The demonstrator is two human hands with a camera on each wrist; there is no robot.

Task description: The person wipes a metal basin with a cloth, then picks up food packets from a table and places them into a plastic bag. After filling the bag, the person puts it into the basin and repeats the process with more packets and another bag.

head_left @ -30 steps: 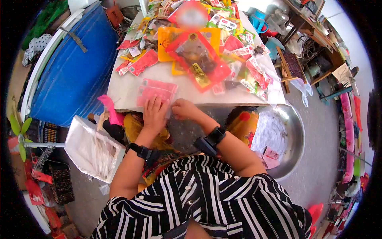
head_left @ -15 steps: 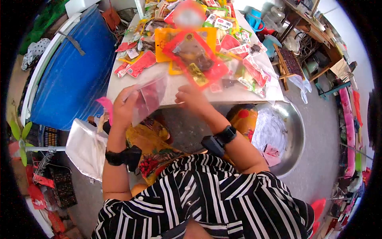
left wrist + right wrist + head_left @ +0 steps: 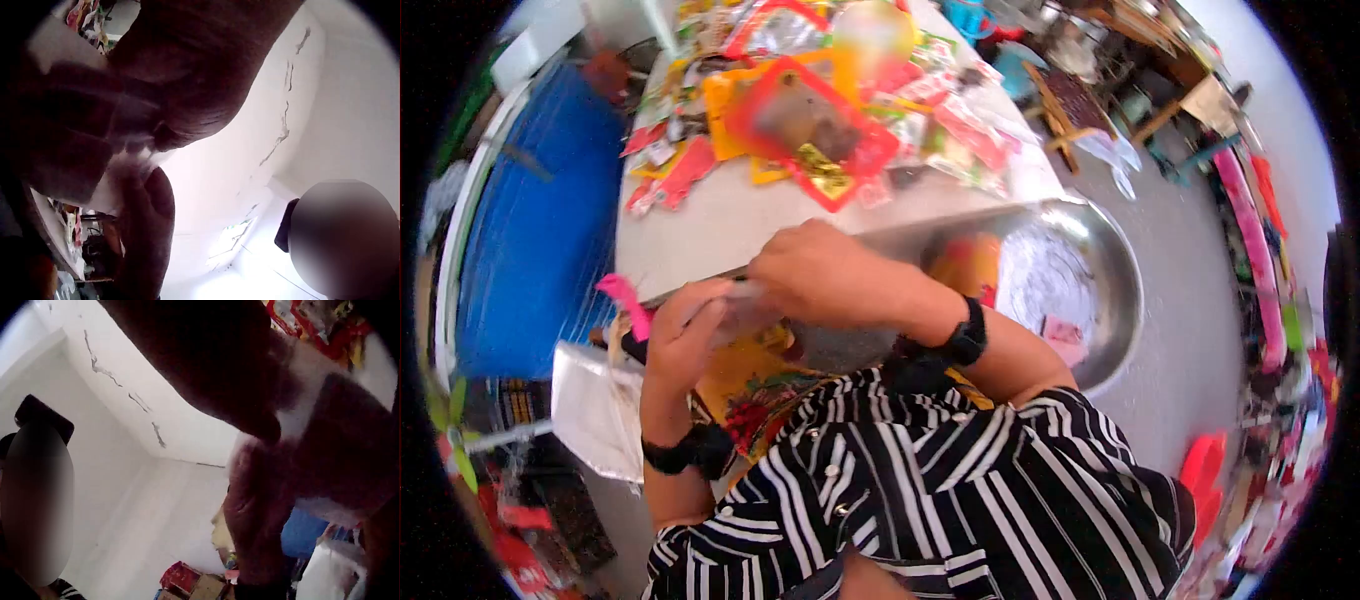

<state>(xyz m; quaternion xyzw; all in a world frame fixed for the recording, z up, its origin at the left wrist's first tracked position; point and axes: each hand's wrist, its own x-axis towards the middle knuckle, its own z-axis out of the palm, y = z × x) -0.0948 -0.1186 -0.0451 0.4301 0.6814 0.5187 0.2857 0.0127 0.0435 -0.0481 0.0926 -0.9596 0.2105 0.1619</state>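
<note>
A thin see-through bag [image 3: 745, 312] with darker squarish pieces inside is held between both hands, just off the table's front edge. The left hand [image 3: 683, 335] pinches its left side between thumb and fingers. Over its right end the right hand [image 3: 820, 275] is bent, thumb and finger pinching the film, as the right wrist view also shows. In the left wrist view the bag [image 3: 78, 134] looks dark against the light. A red-edged pouch [image 3: 805, 125] lies on an orange pouch [image 3: 720, 120] beyond the hands.
Many colourful packets [image 3: 965, 140] are heaped on the white table [image 3: 690, 235]. A metal basin [image 3: 1135, 300] with a pink piece [image 3: 1065, 335] stands right. At left are a blue tub [image 3: 530, 230] and a white foam box [image 3: 595, 405].
The left hand lifted the bag off the table and brought it nearer the body. The right hand moved left and took hold of it. The head view has shifted.
</note>
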